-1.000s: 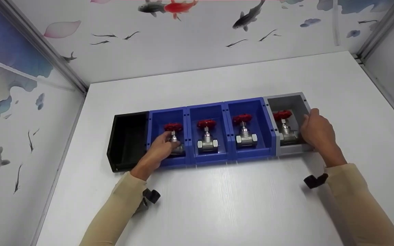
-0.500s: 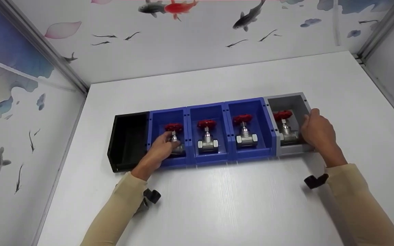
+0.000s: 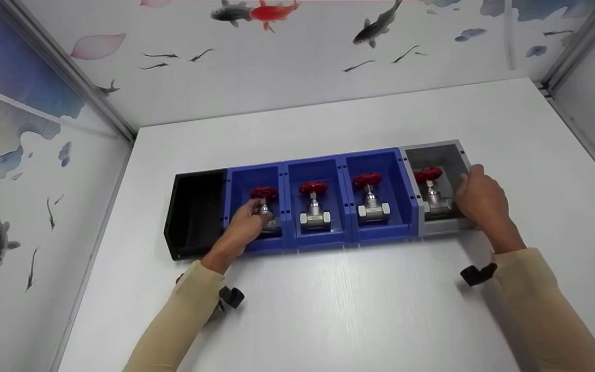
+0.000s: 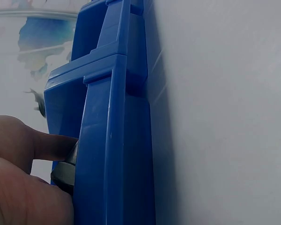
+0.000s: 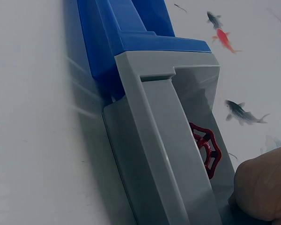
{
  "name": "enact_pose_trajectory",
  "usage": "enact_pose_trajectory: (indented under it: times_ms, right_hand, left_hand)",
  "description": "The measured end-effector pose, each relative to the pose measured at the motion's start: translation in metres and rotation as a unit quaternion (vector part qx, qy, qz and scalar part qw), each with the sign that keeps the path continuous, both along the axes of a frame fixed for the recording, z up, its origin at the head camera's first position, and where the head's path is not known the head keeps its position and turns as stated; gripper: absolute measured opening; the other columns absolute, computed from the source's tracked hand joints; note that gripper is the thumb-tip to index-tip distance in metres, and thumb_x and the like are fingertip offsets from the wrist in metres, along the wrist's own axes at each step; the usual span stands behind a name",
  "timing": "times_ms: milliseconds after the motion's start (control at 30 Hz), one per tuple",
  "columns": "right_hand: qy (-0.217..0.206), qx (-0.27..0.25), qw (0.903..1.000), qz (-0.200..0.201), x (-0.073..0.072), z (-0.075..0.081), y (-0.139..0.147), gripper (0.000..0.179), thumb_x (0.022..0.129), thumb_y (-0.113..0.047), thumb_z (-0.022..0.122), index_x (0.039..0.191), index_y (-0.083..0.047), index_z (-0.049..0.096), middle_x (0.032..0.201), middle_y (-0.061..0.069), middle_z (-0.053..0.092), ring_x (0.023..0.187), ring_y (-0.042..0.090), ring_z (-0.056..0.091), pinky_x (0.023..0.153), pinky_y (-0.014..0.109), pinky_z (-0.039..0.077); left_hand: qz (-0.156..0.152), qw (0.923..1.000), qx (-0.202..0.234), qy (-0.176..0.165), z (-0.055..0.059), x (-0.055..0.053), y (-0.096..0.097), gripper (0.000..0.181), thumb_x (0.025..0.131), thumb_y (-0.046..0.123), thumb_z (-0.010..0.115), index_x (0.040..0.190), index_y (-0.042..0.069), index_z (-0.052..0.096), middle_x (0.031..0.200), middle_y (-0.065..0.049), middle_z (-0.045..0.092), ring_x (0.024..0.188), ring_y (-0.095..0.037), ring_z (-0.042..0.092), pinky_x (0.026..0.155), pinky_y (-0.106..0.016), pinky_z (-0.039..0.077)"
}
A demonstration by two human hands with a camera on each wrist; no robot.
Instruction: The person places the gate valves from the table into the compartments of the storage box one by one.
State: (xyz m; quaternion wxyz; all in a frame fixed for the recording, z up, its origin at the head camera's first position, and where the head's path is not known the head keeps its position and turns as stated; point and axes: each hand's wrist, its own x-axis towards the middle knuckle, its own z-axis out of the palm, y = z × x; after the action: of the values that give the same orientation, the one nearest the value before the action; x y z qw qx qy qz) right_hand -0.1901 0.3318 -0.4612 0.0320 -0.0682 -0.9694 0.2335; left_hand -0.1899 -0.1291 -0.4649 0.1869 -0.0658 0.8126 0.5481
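Note:
My left hand (image 3: 246,225) reaches into the leftmost blue bin (image 3: 253,173) and pinches a metal valve with a red handwheel (image 3: 263,192). In the left wrist view, thumb and finger close on the valve's nut (image 4: 63,176), just behind the bin's front wall. At the other end of the row, my right hand (image 3: 483,201) grips the right wall of the grey bin (image 3: 434,152), thumb on the inner side. A similar valve (image 3: 434,204) leans inside that bin, its right end right at the hand. The right wrist view shows its red handwheel (image 5: 207,150).
The middle and right blue bins each hold a valve (image 3: 315,212), (image 3: 373,206). A black bin (image 3: 197,212) with nothing in it stands at the row's left end. Another valve (image 3: 217,312) lies on the white table (image 3: 354,305), mostly hidden under my left forearm.
Both hands keep their holds, and the bins and valves stay put. The head view has shifted very slightly.

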Motion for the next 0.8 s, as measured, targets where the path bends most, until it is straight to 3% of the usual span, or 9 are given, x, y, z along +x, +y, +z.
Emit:
enact_pose_trajectory:
  times_ms: [800]
  right_hand:
    - [-0.003, -0.006, 1.0, 0.001, 0.0005, 0.0012, 0.0001, 0.038, 0.106, -0.018, 0.031, 0.117, 0.018, 0.041, 0.09, 0.04, 0.057, 0.07, 0.044, 0.057, 0.056, 0.052, 0.042]
  left_hand:
    - [0.005, 0.9995, -0.025, 0.019, 0.0029, 0.0047, 0.0028, 0.053, 0.1, 0.012, 0.051, 0.15, 0.002, 0.035, 0.144, -0.015, 0.047, 0.129, -0.027, 0.047, 0.105, -0.045, 0.042]
